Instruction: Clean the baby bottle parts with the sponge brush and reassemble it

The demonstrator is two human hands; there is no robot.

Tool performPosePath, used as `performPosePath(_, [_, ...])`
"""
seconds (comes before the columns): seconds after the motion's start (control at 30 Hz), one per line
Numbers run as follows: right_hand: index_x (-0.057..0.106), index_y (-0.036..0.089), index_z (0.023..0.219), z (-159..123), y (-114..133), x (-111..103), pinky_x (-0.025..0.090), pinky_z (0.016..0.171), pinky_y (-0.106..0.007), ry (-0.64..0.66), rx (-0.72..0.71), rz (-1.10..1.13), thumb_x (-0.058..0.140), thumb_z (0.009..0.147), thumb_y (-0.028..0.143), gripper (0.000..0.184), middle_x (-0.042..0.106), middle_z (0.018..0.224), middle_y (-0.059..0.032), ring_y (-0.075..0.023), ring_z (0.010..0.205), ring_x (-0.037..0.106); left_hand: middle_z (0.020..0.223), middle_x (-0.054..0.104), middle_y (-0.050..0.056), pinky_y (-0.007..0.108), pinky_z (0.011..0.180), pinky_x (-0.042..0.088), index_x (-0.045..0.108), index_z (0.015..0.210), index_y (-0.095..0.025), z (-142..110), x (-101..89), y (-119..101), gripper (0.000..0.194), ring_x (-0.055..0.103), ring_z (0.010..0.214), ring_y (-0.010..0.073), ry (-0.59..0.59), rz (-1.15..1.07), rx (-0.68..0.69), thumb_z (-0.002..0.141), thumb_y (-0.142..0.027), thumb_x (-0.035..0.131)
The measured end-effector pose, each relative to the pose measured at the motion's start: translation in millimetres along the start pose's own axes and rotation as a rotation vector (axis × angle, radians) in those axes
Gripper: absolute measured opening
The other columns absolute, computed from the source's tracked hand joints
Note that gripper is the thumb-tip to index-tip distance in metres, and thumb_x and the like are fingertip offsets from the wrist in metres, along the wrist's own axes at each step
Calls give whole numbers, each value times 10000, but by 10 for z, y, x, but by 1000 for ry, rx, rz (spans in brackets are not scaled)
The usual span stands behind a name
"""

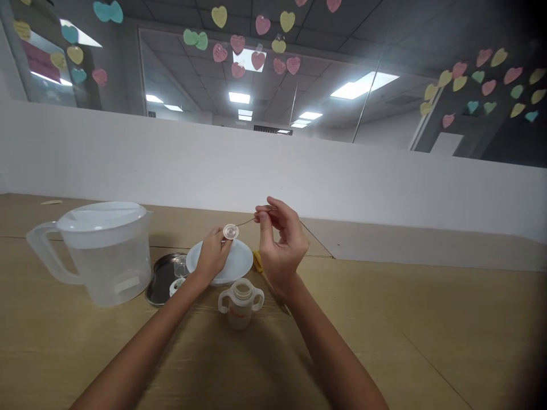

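Head view: above a white round plate (238, 265), the left hand (212, 256) pinches a clear silicone disc (231, 231) by its rim, light and probably slippery. Apart from it, the right hand (282, 245) pinches a thin metal needle (247, 222) near its end, stiff but fine, its tip at the disc.

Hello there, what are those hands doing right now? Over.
Left hand pinching clear round disc. Right hand holding thin needle toward it. Nothing between them.
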State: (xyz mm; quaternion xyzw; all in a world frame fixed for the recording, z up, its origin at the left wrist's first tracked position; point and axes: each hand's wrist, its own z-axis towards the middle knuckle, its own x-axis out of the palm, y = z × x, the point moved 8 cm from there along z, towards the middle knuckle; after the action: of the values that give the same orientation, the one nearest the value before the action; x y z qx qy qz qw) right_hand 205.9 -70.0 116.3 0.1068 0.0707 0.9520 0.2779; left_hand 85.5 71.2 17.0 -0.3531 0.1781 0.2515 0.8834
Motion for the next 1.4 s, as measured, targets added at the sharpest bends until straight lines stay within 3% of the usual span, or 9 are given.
performPosePath(0.2, [556,207,1051,57,33,-44,585,708,-294,15,45,-8,487,853,186,210,644,861,-18,-125,789,638,892,594,63,255,719,458,618,857,-142,23,-41,16,205,546,861,167,11,-8,-36,810,-192,425])
performPosePath(0.6, [556,212,1039,7,-58,42,581,710,-278,46,42,0,490,847,174,206,649,860,-10,-113,785,637,791,559,46,256,660,386,596,791,-152,9,-18,-45,199,520,738,161,5,71,53,844,-229,419])
performPosePath(1.03, [563,202,1032,26,-74,48,578,697,-271,66,45,4,507,835,156,210,654,857,-13,-112,768,637,850,588,58,272,730,410,602,819,-153,0,-7,-58,189,534,793,164,11,45,65,845,-188,417])
performPosePath(1.4, [562,194,1032,112,-177,-35,571,690,-272,59,102,-14,516,827,159,213,653,827,-16,-111,737,635,804,592,61,254,677,418,607,754,-139,37,-40,-17,217,546,757,154,-8,6,31,854,-219,432])
